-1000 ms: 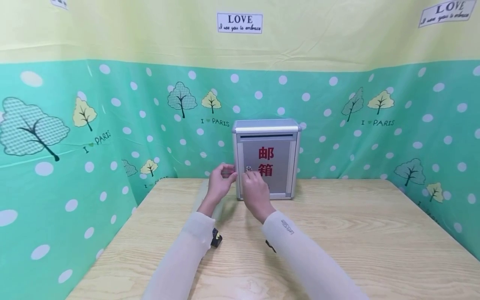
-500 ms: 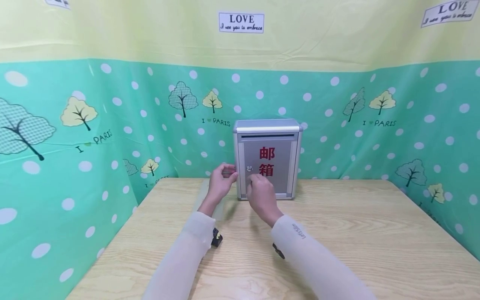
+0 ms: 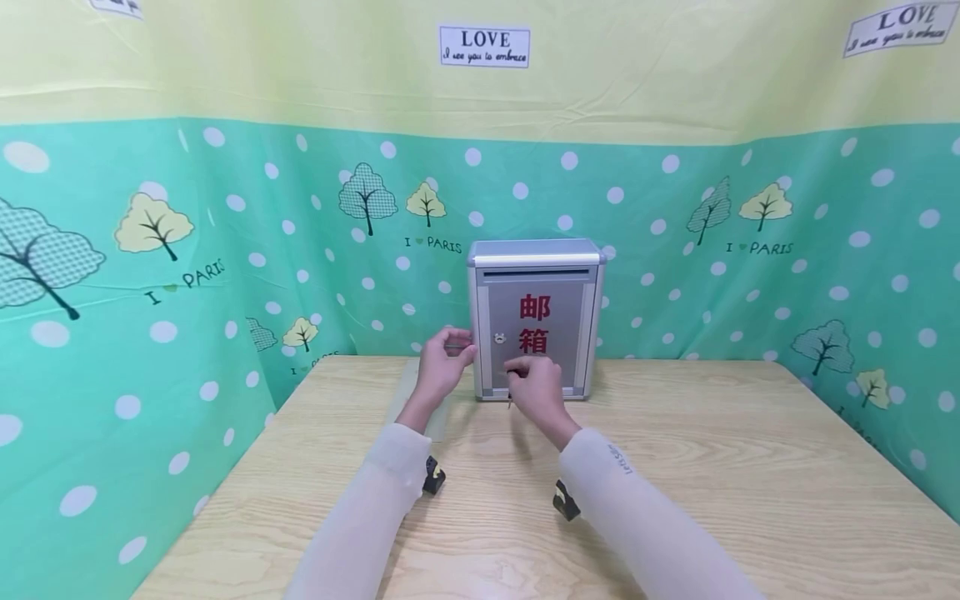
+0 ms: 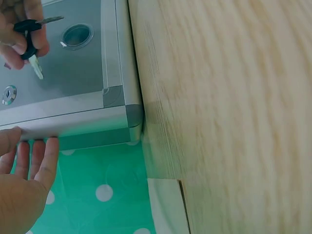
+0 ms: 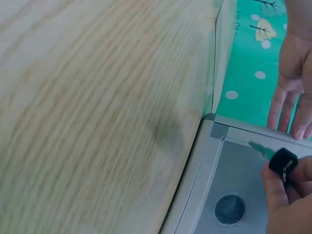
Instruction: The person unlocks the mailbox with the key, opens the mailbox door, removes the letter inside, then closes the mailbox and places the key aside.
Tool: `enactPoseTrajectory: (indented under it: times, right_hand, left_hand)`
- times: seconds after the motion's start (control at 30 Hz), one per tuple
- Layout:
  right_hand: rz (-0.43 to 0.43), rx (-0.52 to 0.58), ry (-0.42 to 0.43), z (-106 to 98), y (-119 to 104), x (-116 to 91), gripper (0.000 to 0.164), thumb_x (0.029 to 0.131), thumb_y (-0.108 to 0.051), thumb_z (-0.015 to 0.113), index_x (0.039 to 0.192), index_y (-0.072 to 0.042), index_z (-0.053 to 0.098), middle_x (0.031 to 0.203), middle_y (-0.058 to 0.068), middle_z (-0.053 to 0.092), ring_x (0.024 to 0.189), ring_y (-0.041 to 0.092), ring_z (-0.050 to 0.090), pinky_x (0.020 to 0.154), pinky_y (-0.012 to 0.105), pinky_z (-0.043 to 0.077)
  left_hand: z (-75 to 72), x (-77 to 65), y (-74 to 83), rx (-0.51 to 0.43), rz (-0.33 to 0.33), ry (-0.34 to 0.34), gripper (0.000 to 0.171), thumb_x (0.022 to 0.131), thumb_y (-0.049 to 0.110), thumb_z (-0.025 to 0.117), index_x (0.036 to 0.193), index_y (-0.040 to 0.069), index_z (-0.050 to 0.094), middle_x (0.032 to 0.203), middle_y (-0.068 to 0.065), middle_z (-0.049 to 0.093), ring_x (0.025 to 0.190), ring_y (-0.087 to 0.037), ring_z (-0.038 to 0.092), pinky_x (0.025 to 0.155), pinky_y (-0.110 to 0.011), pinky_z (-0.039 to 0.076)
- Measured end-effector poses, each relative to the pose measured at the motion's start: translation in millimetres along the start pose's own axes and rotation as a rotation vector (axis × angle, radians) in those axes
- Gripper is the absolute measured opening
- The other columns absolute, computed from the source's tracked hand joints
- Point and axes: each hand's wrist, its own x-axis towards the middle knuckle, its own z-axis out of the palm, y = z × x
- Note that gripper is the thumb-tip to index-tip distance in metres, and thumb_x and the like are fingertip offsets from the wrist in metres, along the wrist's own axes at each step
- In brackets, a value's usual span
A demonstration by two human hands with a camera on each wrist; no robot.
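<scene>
A grey metal mailbox (image 3: 562,292) with red characters on its door stands upright at the back of the table. My left hand (image 3: 441,364) rests its fingertips on the box's left side, the fingers fairly straight in the left wrist view. My right hand (image 3: 536,387) is in front of the lower door and pinches a pair of black-headed keys (image 4: 30,41) between thumb and fingers. One key blade points away from the other. The round lock (image 3: 500,338), above and left of the right hand, has a bare keyhole in the left wrist view.
The mailbox has a dark slot (image 3: 536,274) near its top and a round window (image 4: 77,36) low in the door. A pale flat strip (image 3: 438,421) lies under the left forearm. A polka-dot curtain (image 3: 630,242) hangs behind the wooden table (image 3: 712,467).
My right hand has drawn away from the lock, down and to the right, carrying the keys. The left hand keeps its place at the box's side.
</scene>
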Motion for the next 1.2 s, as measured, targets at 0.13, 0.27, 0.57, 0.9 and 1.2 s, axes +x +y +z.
enactPoseTrajectory:
  times: [0.13,0.27,0.57,0.9,1.2]
  right_hand:
    - [0.132,0.062,-0.028,-4,4,2,0.019,0.093,-0.006,0.069,0.110,-0.004,0.078,0.107,0.010,0.076,0.098,0.024,0.070,0.079,0.036,0.061]
    - [0.276,0.181,-0.064,-6,8,5,0.017,0.096,-0.015,0.070,0.108,-0.005,0.077,0.109,0.010,0.075,0.102,0.026,0.069,0.089,0.041,0.059]
    - [0.486,0.434,-0.125,-4,13,9,0.039,0.104,-0.033,0.061,0.120,0.002,0.068,0.123,0.018,0.069,0.102,0.029,0.068,0.098,0.042,0.056]
    - [0.575,0.470,-0.149,-4,27,10,0.059,0.105,-0.049,0.052,0.123,0.005,0.066,0.120,0.019,0.064,0.091,0.021,0.059,0.092,0.035,0.057]
    - [0.635,0.541,-0.178,-4,43,15,0.073,0.104,-0.057,0.047,0.133,0.009,0.058,0.128,0.023,0.056,0.099,0.025,0.054,0.089,0.031,0.058]
  left_hand:
    - [0.0,-0.3,0.5,-0.002,0.007,0.000,0.024,0.094,0.004,0.073,0.117,0.001,0.067,0.108,-0.015,0.071,0.100,-0.031,0.069,0.081,-0.032,0.063]
    - [0.0,0.2,0.3,-0.004,0.010,-0.003,0.024,0.094,0.005,0.073,0.117,0.001,0.067,0.108,-0.015,0.071,0.099,-0.030,0.069,0.080,-0.031,0.063]
    - [-0.6,-0.1,-0.3,0.009,0.006,-0.004,0.024,0.094,0.006,0.074,0.117,0.003,0.067,0.108,-0.014,0.071,0.100,-0.029,0.069,0.080,-0.032,0.062]
    - [0.8,0.0,0.1,0.000,0.000,0.003,0.025,0.093,0.004,0.074,0.117,0.002,0.067,0.108,-0.015,0.071,0.100,-0.030,0.069,0.080,-0.031,0.063]
    - [0.7,-0.1,0.0,0.004,0.001,0.010,0.024,0.093,0.004,0.074,0.117,0.001,0.067,0.108,-0.015,0.071,0.099,-0.030,0.069,0.079,-0.031,0.063]
